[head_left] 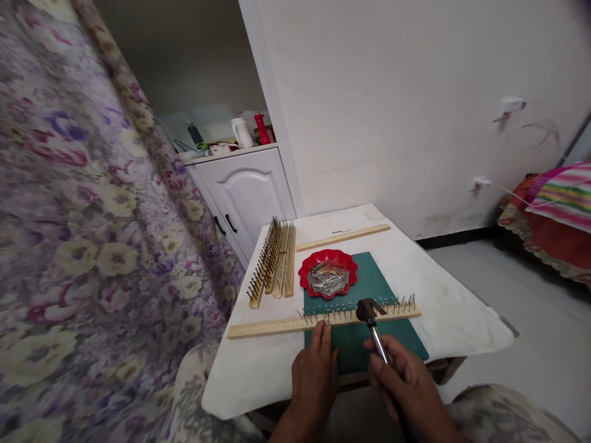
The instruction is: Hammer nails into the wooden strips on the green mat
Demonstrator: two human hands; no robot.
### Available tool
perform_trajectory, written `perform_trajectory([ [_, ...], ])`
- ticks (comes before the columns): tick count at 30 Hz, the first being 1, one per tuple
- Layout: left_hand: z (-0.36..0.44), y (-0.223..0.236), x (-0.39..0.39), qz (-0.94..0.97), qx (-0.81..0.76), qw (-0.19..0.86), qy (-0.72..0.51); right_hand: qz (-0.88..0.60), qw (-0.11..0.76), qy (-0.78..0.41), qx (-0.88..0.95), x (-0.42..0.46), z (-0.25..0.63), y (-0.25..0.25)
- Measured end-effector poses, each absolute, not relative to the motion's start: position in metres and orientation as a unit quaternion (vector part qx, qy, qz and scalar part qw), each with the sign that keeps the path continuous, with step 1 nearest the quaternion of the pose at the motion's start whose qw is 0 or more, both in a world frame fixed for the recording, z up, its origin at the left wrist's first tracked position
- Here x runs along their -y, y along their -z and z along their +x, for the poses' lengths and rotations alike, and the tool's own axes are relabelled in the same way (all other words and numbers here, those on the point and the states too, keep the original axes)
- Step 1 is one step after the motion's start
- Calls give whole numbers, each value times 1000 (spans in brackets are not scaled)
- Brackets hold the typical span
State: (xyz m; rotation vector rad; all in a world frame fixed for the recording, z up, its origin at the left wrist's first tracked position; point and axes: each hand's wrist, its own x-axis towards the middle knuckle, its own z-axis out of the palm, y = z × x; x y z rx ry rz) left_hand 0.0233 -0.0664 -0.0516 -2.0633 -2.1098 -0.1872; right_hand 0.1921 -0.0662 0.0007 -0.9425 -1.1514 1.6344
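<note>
A long pale wooden strip (277, 328) lies across the green cutting mat (364, 351), with a row of upright or leaning nails (344, 311) along its middle and right part. My left hand (314, 372) has its fingers together and pressed down on the strip's near edge, close beside a nail; whether the fingertips also touch that nail I cannot tell. In my right hand (401, 375), wrapped round the handle, is a claw hammer (368, 311). The hammer's head is over the strip among the nails, right of my left hand.
A red scalloped dish (305, 271) of loose nails sits on the mat's far part. Several nail-studded strips (278, 271) stand at the table's left. Another bare strip (344, 237) lies at the back of the white-covered table (443, 307). A floral curtain (115, 246) hangs at left.
</note>
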Motion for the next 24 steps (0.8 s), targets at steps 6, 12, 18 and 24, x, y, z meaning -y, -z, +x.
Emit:
perform_trajectory([
  [6, 26, 49, 63, -677, 730, 86, 28, -378, 447, -657, 475, 66, 192, 4],
  [12, 25, 47, 60, -682, 727, 71, 35, -378, 443, -663, 471, 66, 191, 5],
  [18, 26, 44, 59, -688, 722, 59, 37, -376, 438, -666, 473, 67, 191, 4],
  [24, 25, 46, 57, -684, 727, 56, 27, -374, 432, -669, 476, 66, 191, 5],
])
